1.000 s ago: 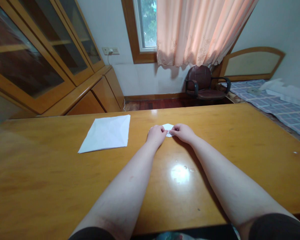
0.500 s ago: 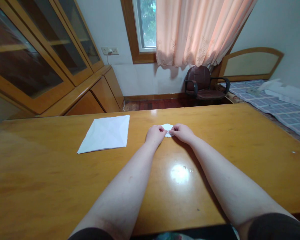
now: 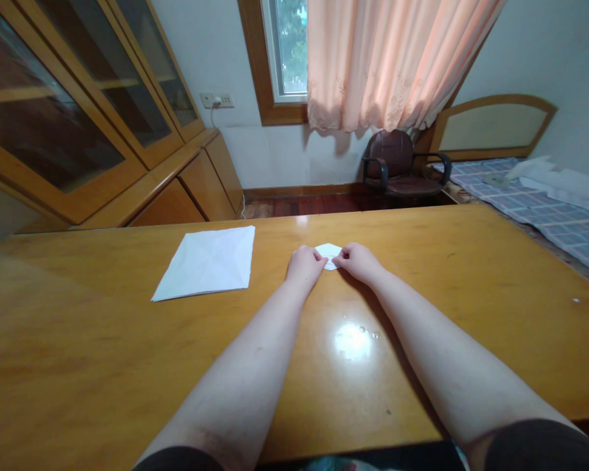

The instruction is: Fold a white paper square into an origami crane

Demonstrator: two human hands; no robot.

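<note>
Yellow-brown and glossy, a broad wooden table point(image 3: 103, 366) spreads across the near part of the scene. At the far left stands a tall wooden cabinet with glass doors point(image 3: 88, 98); on the far side hangs a peach-pink fabric curtain point(image 3: 383, 59). To the far right is a bed with a blue-grey checked cover point(image 3: 500, 196), and left of it a dark maroon chair with black armrests point(image 3: 395, 160). On the table's left half lies a flat, four-sided white paper point(image 3: 209, 261). Near the far edge, around the middle, the left hand point(image 3: 305, 267) and the right hand point(image 3: 360, 261) face each other, just apart. Between them, at the tabletop, is a small, folded white paper with angled corners point(image 3: 328, 250); each hand's thumb and forefinger are pinched together on its near part. One tiny white speck point(image 3: 576, 300) lies toward the table's right edge.
</note>
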